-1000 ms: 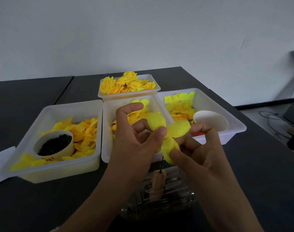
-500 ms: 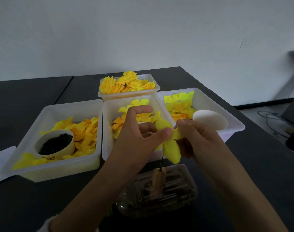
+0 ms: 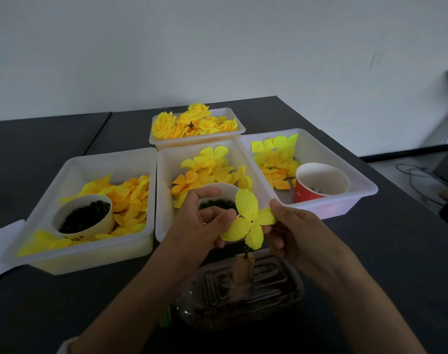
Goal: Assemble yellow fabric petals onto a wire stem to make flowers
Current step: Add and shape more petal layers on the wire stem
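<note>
Head view: dark table (image 3: 52,290), bare near its front-left edge, four white bins (image 3: 151,175) crowding behind. Clear plastic container (image 3: 243,287) sits right under both hands. Left hand (image 3: 202,226) and right hand (image 3: 294,233) pinch a four-lobed yellow petal piece (image 3: 248,221) above the green wire stem (image 3: 247,251).

At the frame's left edge I see white paper (image 3: 1,247); cables (image 3: 419,175) trail on the floor far right.

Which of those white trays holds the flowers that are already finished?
The small tray at the very back. It alone holds full, rose-like yellow blooms; the three nearer trays hold flat loose petals and paper cups.
</note>
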